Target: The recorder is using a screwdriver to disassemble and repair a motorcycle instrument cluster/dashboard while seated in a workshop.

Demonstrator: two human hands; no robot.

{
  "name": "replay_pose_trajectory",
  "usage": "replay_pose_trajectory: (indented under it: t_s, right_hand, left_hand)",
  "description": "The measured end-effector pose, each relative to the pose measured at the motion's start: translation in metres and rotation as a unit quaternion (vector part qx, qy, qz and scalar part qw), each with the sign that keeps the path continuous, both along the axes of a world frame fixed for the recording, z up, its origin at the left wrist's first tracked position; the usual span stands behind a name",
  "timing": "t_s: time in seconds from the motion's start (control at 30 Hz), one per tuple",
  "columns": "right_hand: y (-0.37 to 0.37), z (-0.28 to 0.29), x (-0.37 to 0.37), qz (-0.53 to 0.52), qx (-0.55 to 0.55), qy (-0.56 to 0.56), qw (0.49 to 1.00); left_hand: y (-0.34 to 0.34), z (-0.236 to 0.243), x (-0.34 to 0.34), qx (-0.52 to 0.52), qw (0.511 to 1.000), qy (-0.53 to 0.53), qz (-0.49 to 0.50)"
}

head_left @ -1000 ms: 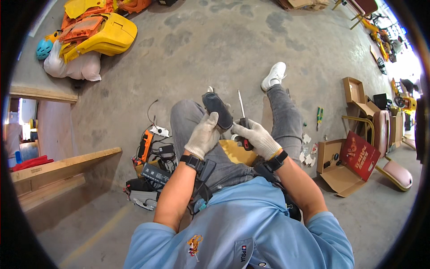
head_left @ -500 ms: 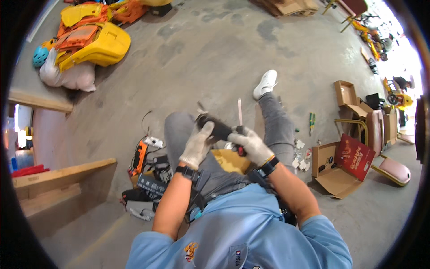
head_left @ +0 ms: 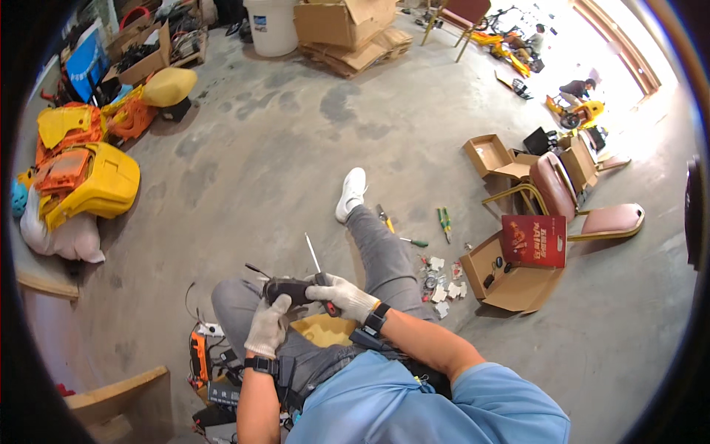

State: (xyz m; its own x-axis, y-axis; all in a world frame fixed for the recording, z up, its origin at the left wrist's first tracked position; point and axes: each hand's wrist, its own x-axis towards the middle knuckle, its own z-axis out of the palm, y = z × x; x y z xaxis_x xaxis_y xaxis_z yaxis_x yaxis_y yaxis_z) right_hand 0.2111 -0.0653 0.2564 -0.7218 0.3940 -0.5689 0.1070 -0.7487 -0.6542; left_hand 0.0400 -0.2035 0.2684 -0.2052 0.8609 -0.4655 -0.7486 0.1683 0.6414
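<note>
The gloved left hand (head_left: 268, 324) pinches a black part (head_left: 290, 290) at its 1 o'clock. The gloved right hand (head_left: 343, 296), with that part at its 9 o'clock, curls round a screwdriver (head_left: 322, 280) pointing to 11. Between 2 and 3 o'clock, a red lid (head_left: 534, 241) bears pale lettering. Since the earlier frame, a white bucket (head_left: 271, 28) has entered view at 12.
</note>
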Motion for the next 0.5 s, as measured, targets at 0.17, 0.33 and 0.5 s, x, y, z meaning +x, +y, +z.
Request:
replay_pose_trajectory:
  t_s: [0.17, 0.33, 0.5]
  right_hand:
    - [0.018, -0.008, 0.012, 0.007, 0.040, -0.016, 0.999]
    - [0.039, -0.021, 0.022, 0.024, 0.111, 0.000, 0.994]
    - [0.046, 0.004, 0.020, 0.120, 0.150, -0.016, 0.981]
  left_hand:
    - [0.000, -0.005, 0.001, 0.043, 0.997, 0.007, -0.071]
    - [-0.005, -0.028, -0.004, 0.088, 0.983, -0.120, -0.107]
    - [-0.006, -0.022, -0.006, 0.022, 0.989, -0.129, -0.066]
